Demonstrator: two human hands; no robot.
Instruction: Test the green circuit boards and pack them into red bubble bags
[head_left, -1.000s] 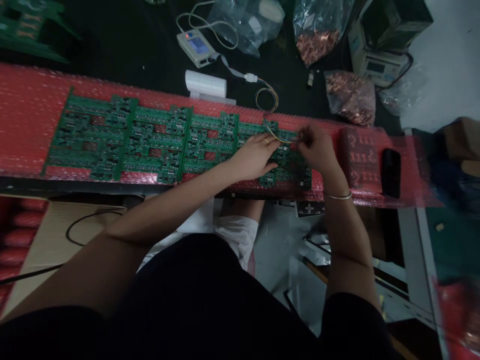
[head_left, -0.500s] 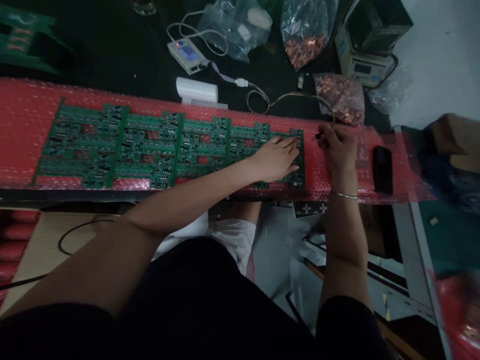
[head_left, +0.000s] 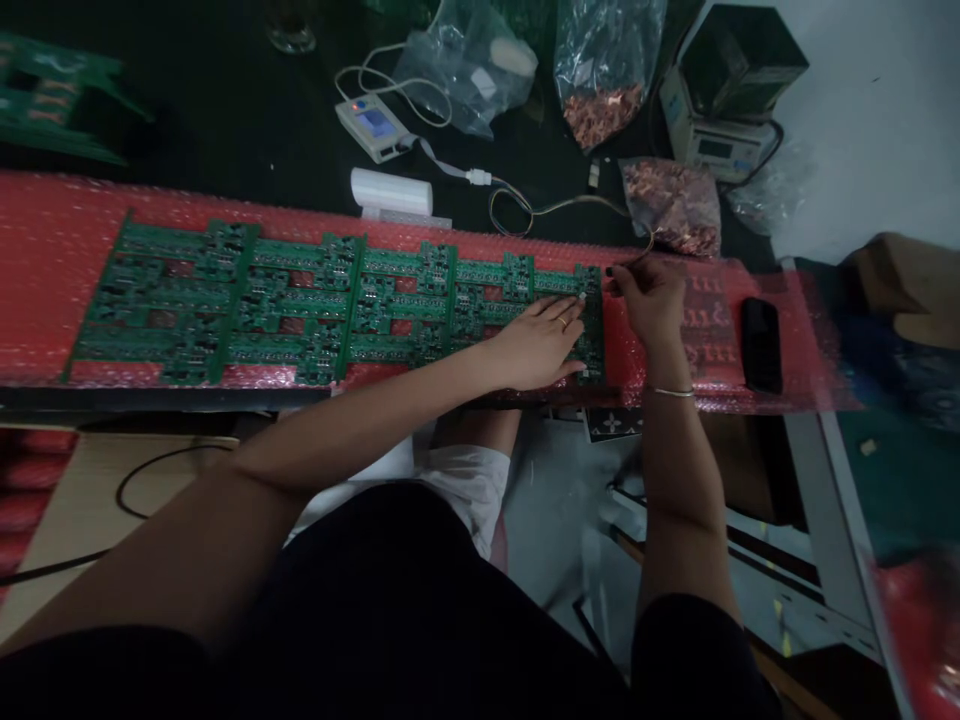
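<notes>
A row of green circuit boards point(head_left: 315, 305) lies on red bubble wrap point(head_left: 52, 240) along the bench. My left hand point(head_left: 540, 345) rests flat, fingers stretched out, on the rightmost board point(head_left: 525, 285). My right hand point(head_left: 649, 295) is pinched on the dark plug end of a thin cable point(head_left: 570, 205), held at that board's upper right corner. The cable runs back in a loop to a small white tester point(head_left: 371, 125) with a lit screen.
Behind the boards sit a white block point(head_left: 391, 192), clear bags of copper parts point(head_left: 604, 80) point(head_left: 671, 205), and a bench instrument point(head_left: 720, 110). A black phone point(head_left: 761, 343) lies on the bubble wrap at right. More green boards point(head_left: 52, 95) are stacked far left.
My right hand pulled the cable plug off the board to the right, then brought it back to the board's upper right corner. My left hand slid slightly right and stayed flat on the board.
</notes>
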